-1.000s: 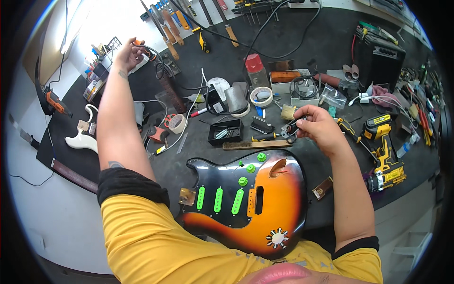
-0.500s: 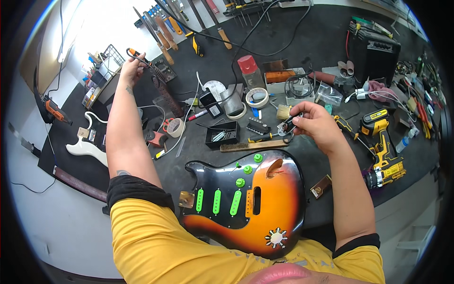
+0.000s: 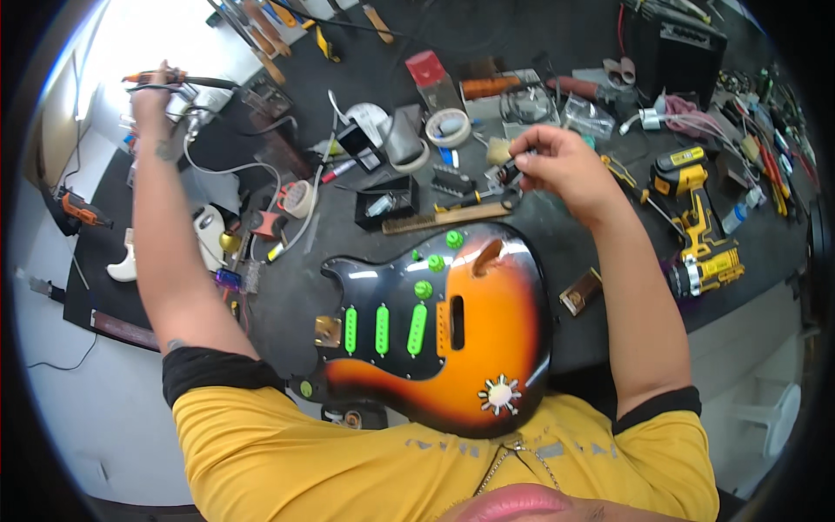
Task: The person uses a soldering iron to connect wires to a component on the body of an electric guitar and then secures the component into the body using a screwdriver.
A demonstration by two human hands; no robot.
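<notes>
Hands both closed: left (image 3: 155, 94) around soldering iron (image 3: 187, 80), right (image 3: 557, 165) pinching small part (image 3: 511, 172).

Guitar repair workshop — sunburst guitar body (image 3: 470, 339), yellow cordless drill (image 3: 700, 230), cluttered dark workbench (image 3: 609, 313)

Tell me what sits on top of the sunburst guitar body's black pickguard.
On the sunburst guitar body's black pickguard sit three bright green pickups and green round knobs. A gold plate lies at its left edge. Wiring underneath is covered, so cannot be seen.
</notes>
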